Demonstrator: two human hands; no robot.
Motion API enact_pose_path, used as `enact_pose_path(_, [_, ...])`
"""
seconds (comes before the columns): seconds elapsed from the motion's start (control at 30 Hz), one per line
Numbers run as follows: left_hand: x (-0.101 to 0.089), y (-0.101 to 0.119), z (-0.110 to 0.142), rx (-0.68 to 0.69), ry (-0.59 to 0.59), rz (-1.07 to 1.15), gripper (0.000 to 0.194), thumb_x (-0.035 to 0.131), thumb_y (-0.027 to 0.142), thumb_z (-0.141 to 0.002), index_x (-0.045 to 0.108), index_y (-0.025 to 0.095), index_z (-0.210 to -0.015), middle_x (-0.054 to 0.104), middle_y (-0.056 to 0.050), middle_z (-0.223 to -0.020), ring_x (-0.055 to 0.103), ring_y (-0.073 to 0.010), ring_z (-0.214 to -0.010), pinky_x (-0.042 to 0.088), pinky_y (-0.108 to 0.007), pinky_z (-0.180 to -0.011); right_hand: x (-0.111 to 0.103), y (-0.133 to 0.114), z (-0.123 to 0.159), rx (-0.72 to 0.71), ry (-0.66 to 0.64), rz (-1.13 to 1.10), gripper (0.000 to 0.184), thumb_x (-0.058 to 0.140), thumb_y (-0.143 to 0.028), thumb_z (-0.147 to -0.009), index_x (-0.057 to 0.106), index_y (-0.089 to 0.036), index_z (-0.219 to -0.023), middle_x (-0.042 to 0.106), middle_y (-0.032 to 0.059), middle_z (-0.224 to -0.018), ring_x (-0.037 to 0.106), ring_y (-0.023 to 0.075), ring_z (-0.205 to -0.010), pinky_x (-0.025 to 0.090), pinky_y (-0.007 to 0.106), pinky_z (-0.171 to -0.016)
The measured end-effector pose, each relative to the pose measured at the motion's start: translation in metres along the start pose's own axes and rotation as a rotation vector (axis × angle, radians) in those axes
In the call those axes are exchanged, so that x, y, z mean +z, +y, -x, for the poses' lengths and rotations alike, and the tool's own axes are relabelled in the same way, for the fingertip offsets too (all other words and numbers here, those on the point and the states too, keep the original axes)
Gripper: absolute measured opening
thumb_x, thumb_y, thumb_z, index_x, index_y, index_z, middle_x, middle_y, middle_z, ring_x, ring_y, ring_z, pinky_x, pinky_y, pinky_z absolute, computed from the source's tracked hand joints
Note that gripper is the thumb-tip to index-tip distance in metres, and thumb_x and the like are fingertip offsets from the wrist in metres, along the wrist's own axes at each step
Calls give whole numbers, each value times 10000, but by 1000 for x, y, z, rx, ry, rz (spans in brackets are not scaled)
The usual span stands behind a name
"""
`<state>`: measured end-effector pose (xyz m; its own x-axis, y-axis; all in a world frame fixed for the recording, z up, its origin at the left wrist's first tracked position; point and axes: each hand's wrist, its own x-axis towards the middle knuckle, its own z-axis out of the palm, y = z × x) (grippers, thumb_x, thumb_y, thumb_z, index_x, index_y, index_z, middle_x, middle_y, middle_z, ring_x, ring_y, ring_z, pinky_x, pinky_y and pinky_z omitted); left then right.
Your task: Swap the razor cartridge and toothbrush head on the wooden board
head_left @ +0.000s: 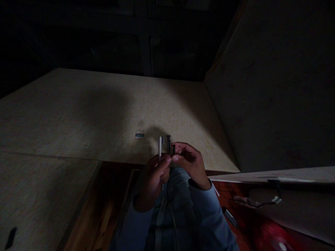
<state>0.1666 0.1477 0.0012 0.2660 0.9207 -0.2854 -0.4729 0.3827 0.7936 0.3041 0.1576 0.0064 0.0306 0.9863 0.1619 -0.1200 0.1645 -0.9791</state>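
Held in front of my body at the table's near edge, my left hand (157,172) is closed round a slim white stick (160,148) that points up. My right hand (190,161) curls with its thumb and fingers bent in, around a short thin black piece (174,149). The fingertips of both hands meet or nearly meet. Just beyond them on the table lies a dark T-shaped item (169,142). A small grey patch shows beside the stick's top; I cannot tell whether it belongs to the stick. Dim light hides finer detail.
A small clear packet with a blue strip (139,134) lies on the pale table (110,104), left of my hands. A dark panel (272,87) rises at the right. On the floor at the lower right are a cable (258,205) and a grey flat object (231,218).
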Motion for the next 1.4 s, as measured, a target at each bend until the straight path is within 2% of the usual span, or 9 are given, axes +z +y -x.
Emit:
enact_pose_path(0.1, [-4, 0, -2, -30, -31, 37, 515, 754, 583, -758, 427, 192, -677, 241, 127, -459, 153, -23, -374, 155, -175, -376, 0, -2, 1, -126, -20, 195, 296, 806, -330, -802, 728, -244, -1074, 644, 2, -824, 569, 144, -729, 501, 300, -716])
enact_pose_path(0.23, [-8, 0, -2, -81, -67, 55, 451, 755, 554, -761, 503, 182, -733, 230, 136, -450, 137, -27, -368, 145, -176, -364, -5, -3, 2, -281, -69, 396, 337, 786, -306, -834, 714, -260, -1160, 662, 28, -880, 603, 161, -751, 526, 311, -711])
enact_pose_path(0.47, [-5, 2, -2, -67, -42, -7, 424, 768, 538, -734, 599, 150, -764, 236, 131, -431, 155, -30, -359, 130, -187, -363, -9, -8, 4, -395, -146, 534, 356, 731, -280, -893, 680, -267, -1245, 669, 39, -894, 645, 178, -801, 548, 312, -745])
enact_pose_path(0.63, [-6, 3, -4, -40, -30, -25, 497, 765, 603, -727, 541, 163, -671, 242, 124, -410, 181, -28, -347, 152, -191, -369, -8, -6, 4, -390, -145, 518, 375, 723, -263, -899, 670, -277, -1270, 682, 41, -921, 648, 180, -821, 547, 317, -751])
enact_pose_path(0.8, [-9, 3, -4, -41, -4, -6, 538, 801, 599, -699, 469, 180, -642, 270, 122, -413, 197, -25, -350, 166, -187, -373, -7, -7, 3, -369, -128, 467, 338, 734, -260, -891, 694, -264, -1226, 682, 40, -915, 641, 168, -795, 545, 309, -742])
enact_pose_path(1.0, [-6, 3, -3, 26, 75, 19, 545, 821, 577, -702, 445, 183, -686, 302, 122, -460, 196, -20, -386, 182, -170, -384, -8, -10, 3, -367, -87, 397, 147, 710, -213, -906, 746, -225, -1049, 699, 36, -859, 649, 157, -778, 527, 291, -719])
enact_pose_path(1.2, [-3, 3, -2, 91, 117, 60, 550, 831, 574, -699, 447, 180, -698, 315, 118, -475, 215, -20, -402, 203, -164, -394, -10, -8, 4, -289, -145, 276, 60, 715, -232, -905, 760, -221, -944, 719, 26, -824, 669, 149, -765, 516, 273, -702])
enact_pose_path(1.3, [-3, 2, -1, 86, 73, 96, 550, 827, 582, -703, 450, 181, -708, 326, 116, -476, 222, -20, -399, 216, -164, -396, -11, -6, 3, -248, -164, 210, 93, 749, -294, -883, 767, -226, -944, 726, 30, -825, 670, 155, -766, 523, 279, -705])
enact_pose_path(1.4, [-1, -2, 0, 59, 23, 127, 538, 814, 601, -712, 484, 176, -744, 334, 115, -484, 218, -19, -398, 221, -164, -399, -13, -3, 3, -243, -218, 158, 203, 796, -319, -840, 772, -244, -1027, 726, 29, -849, 659, 155, -781, 528, 284, -730])
